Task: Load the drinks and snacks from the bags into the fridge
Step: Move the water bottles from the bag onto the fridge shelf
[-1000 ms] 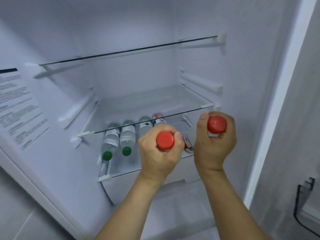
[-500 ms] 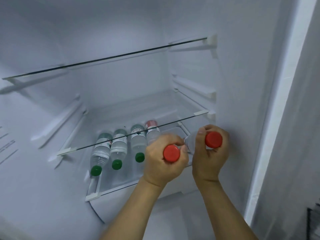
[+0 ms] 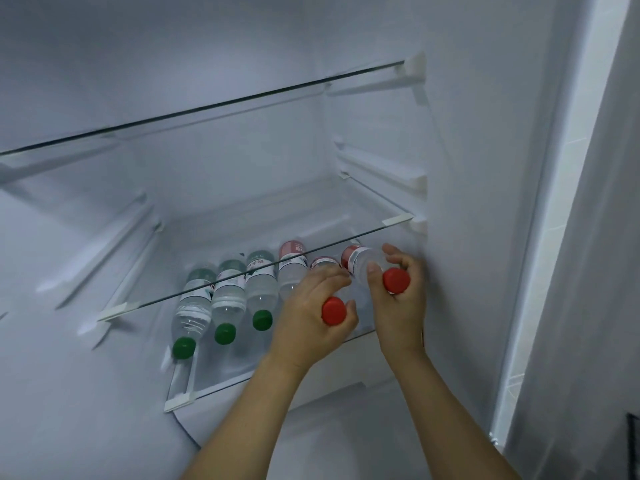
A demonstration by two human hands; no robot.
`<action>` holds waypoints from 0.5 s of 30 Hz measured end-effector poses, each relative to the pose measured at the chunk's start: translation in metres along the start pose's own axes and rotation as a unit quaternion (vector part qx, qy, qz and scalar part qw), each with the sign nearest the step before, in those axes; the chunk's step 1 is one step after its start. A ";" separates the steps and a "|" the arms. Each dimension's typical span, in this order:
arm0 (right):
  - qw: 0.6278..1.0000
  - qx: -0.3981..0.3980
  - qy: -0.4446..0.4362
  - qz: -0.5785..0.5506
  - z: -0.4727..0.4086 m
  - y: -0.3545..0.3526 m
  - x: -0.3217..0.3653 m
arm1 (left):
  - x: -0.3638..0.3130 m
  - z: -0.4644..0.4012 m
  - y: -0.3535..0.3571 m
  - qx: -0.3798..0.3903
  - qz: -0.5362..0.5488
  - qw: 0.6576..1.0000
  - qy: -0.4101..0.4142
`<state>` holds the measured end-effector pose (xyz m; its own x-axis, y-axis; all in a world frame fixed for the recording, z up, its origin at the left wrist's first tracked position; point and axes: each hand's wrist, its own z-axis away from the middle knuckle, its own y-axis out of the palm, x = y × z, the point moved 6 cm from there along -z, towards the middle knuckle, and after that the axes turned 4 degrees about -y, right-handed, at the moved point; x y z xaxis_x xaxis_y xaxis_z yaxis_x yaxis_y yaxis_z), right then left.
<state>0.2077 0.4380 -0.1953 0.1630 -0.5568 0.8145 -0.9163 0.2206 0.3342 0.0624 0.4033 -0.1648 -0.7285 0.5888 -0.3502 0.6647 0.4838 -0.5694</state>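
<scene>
Your left hand (image 3: 311,313) and right hand (image 3: 398,296) each grip a red-capped bottle lying on the fridge shelf (image 3: 214,388) beside four others.

The fridge (image 3: 467,168) was white inside, tinged pale blue-grey. Its glass shelves (image 3: 207,109) were clear, with dark edges and white clips at the corners. Three clear bottles (image 3: 227,299) on the lowest shelf had green caps and labels of green and white. A fourth clear bottle (image 3: 291,268) beside them bore a red and white label. The bottle in the left hand (image 3: 311,317) had a red cap (image 3: 334,311) and a red-edged label. The bottle in the right hand (image 3: 401,306) also had a red cap (image 3: 396,280), with a label of red and white.
</scene>
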 end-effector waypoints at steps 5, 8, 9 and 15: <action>0.998 0.028 0.039 0.036 -0.017 0.009 -0.018 | 0.020 0.003 0.018 0.045 -0.104 0.993 0.014; 0.995 0.037 0.064 0.064 -0.026 0.011 -0.026 | 0.033 0.003 0.033 0.088 -0.155 0.984 0.001; 0.994 0.038 0.073 0.075 -0.026 0.010 -0.031 | 0.037 0.004 0.039 0.100 -0.175 0.980 0.000; 0.984 0.061 0.134 0.104 -0.024 0.012 -0.062 | 0.042 0.005 0.052 0.133 -0.273 0.952 -0.037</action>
<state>0.1959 0.4946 -0.2304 0.0434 -0.2751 0.9604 -0.9743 0.2008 0.1015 0.0654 0.4505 -0.2128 -0.9694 0.2453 0.0055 0.1261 0.5172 -0.8465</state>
